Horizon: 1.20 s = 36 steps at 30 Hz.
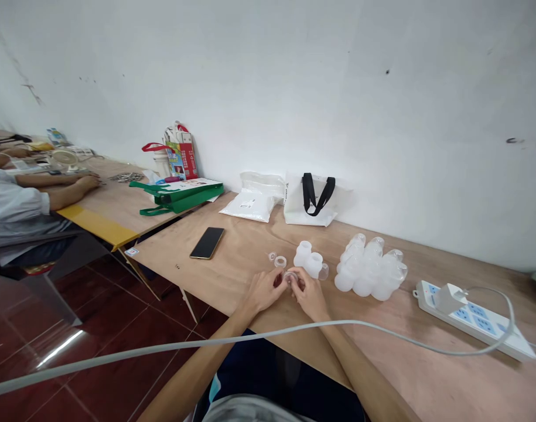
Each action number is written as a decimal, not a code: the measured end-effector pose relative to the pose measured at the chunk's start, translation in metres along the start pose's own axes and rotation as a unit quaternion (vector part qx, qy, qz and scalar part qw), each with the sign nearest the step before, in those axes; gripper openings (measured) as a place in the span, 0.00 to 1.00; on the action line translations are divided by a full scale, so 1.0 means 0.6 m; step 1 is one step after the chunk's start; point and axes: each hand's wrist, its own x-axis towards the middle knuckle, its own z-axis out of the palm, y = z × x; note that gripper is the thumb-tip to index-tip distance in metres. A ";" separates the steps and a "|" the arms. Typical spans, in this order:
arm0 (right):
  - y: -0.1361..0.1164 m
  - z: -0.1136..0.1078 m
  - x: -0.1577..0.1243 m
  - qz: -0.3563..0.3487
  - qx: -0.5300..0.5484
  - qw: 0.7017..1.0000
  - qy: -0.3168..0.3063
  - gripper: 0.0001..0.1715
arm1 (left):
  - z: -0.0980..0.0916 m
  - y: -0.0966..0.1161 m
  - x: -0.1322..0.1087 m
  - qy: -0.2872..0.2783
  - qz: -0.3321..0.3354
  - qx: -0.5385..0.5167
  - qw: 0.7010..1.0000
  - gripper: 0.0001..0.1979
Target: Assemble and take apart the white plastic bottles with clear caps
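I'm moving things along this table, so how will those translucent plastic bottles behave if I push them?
The translucent plastic bottles look light for their size, probably thin-walled and empty. They seem to lie on their sides, so they would likely roll apart if pushed. Their smooth surfaces may feel slippery.

There are two hands of the person's own, one left hand [261, 291] and one right hand [309, 295]. One table [232, 264] carries two clear plastic rings [280, 261], two frosted plastic cylinders [314, 265], one phone [207, 242], one power strip [478, 322] and one white plug [450, 298]. The frosted plastic bottles [364, 269] overlap, roughly ten, too bunched to count exactly.
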 end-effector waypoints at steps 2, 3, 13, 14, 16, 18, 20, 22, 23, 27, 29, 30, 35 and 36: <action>0.000 0.001 0.000 0.005 0.000 1.000 0.000 0.10 | -0.001 0.000 0.000 -0.011 0.001 0.017 1.000 0.14; 0.000 0.001 -0.001 0.008 -0.001 1.000 0.001 0.10 | -0.001 0.000 0.000 -0.017 0.002 0.025 1.000 0.14; 0.018 0.002 0.002 0.031 0.019 0.999 -0.028 0.08 | 0.001 -0.003 0.003 -0.040 -0.004 0.062 0.997 0.13; 0.018 0.002 0.002 0.033 0.030 0.999 -0.028 0.08 | 0.001 -0.003 0.003 -0.037 -0.006 0.058 0.998 0.13; 0.015 0.002 0.003 0.036 0.052 0.998 -0.023 0.09 | 0.001 -0.002 0.002 -0.025 -0.014 0.048 0.998 0.13; 0.012 0.002 0.003 0.042 0.074 0.996 -0.020 0.11 | 0.000 -0.001 0.002 -0.012 -0.020 0.035 0.999 0.13; 0.010 0.001 0.002 0.048 0.092 0.994 -0.022 0.13 | -0.001 0.000 0.001 -0.006 -0.021 0.018 1.000 0.15; 0.009 0.001 0.001 0.054 0.104 0.993 -0.030 0.15 | -0.002 -0.001 0.001 -0.010 -0.017 0.002 1.000 0.17; 0.009 0.001 0.001 0.056 0.108 0.992 -0.035 0.16 | -0.003 -0.001 0.002 -0.013 -0.016 -0.003 1.000 0.17; 0.012 0.001 0.001 0.055 0.116 0.990 -0.048 0.21 | 0.001 -0.007 0.004 -0.007 -0.013 -0.015 1.000 0.17; 0.012 0.002 0.001 0.053 0.106 0.992 -0.045 0.21 | 0.004 -0.010 0.006 -0.001 -0.007 -0.019 1.000 0.17; 0.013 0.003 0.001 0.053 0.097 0.993 -0.042 0.21 | 0.006 -0.011 0.006 0.000 -0.004 -0.020 1.000 0.17; 0.009 0.008 0.000 0.049 0.054 0.997 -0.015 0.19 | 0.009 -0.012 0.007 0.000 -0.011 -0.001 1.000 0.17; 0.008 0.008 0.000 0.048 0.051 0.997 -0.010 0.19 | 0.009 -0.011 0.007 0.001 -0.012 0.001 1.000 0.17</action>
